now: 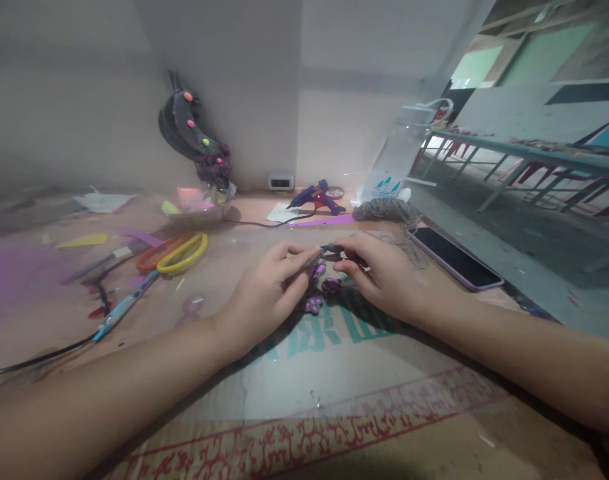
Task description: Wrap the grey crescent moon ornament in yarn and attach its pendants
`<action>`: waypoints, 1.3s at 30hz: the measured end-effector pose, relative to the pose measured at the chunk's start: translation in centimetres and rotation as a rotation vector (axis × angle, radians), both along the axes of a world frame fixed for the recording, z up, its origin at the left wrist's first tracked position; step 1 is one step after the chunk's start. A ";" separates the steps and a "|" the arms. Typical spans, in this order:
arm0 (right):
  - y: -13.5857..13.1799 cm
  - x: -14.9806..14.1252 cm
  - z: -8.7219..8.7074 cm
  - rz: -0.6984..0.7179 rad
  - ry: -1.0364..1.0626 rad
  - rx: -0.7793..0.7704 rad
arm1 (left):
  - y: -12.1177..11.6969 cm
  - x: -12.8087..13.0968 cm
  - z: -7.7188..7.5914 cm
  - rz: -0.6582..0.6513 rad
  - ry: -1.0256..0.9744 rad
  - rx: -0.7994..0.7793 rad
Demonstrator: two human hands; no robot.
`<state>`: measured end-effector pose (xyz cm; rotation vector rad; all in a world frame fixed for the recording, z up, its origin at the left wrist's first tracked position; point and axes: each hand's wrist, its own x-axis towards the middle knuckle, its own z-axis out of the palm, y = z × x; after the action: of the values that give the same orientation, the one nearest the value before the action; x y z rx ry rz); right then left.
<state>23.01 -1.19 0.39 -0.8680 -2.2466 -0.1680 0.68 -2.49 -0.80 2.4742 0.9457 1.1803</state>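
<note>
Over the middle of the table, my left hand (274,283) and my right hand (384,275) are closed with their fingertips close together. Pinched between them is a small dark grey strip (330,248), which my fingers partly cover; its material is too blurred to make out. Just below my fingertips are small purple flowers with dark edges (314,305), one of them a darker purple flower (332,286). Whether these hang from the strip or lie on the table, I cannot tell.
Orange- and yellow-handled scissors (182,255) and a blue corded pen-like tool (127,303) lie left. Behind are a glue gun (314,197), a bowl (197,215) and a dark curved ornament (189,127). Grey yarn (387,211), a phone (457,259) and a plastic jug (397,157) stand right.
</note>
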 end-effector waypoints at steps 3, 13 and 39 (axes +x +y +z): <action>0.1 0.0 -0.1 -0.005 0.009 -0.017 | 0.1 0.0 0.0 -0.003 0.001 -0.002; 0.2 0.1 0.0 0.027 0.037 -0.061 | 0.1 0.1 0.2 -0.010 0.008 -0.040; 1.5 -0.6 -0.6 0.018 0.489 -0.920 | 1.3 0.3 0.9 0.164 -0.492 -0.591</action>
<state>22.37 0.36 -0.24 -1.1712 -1.8081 1.0473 1.01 -1.17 0.12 1.5805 1.1482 1.2463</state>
